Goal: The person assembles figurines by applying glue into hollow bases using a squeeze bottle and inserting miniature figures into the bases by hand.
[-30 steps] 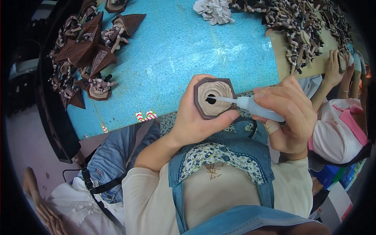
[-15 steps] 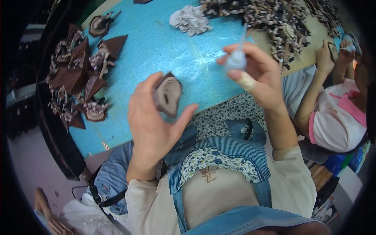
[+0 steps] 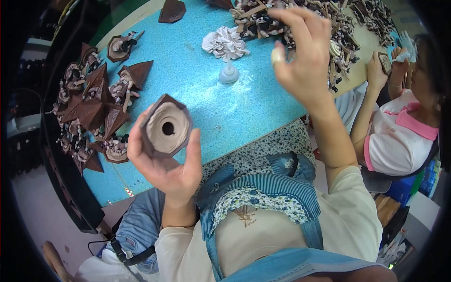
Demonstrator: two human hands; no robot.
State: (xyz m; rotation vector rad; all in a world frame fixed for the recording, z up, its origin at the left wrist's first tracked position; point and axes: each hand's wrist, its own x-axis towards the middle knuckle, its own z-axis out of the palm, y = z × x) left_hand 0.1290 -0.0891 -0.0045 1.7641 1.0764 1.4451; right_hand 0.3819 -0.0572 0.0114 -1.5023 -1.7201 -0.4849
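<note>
In my left hand is a hexagonal base, brown around the edge, with a beige hollow face and a dark round hole in its middle. My fingers and thumb grip its sides, and the hollow face is turned up toward me. My right hand hovers at the near edge of a heap of small painted figurine pieces, thumb and fingers apart, with nothing visible in it. A small translucent squeeze bottle with a thin nozzle rests on the blue tabletop, beside a crumpled white cloth.
Brown pointed roof pieces and figures on bases crowd the left of the table. One figure on a base sits apart; a flat brown piece lies at the far edge. To the right a person handles a similar base.
My right hand has let go of the squeeze bottle, leaving it by the cloth, and moved up toward the heap. My left hand has shifted left, turning the base's hollow face upward.
</note>
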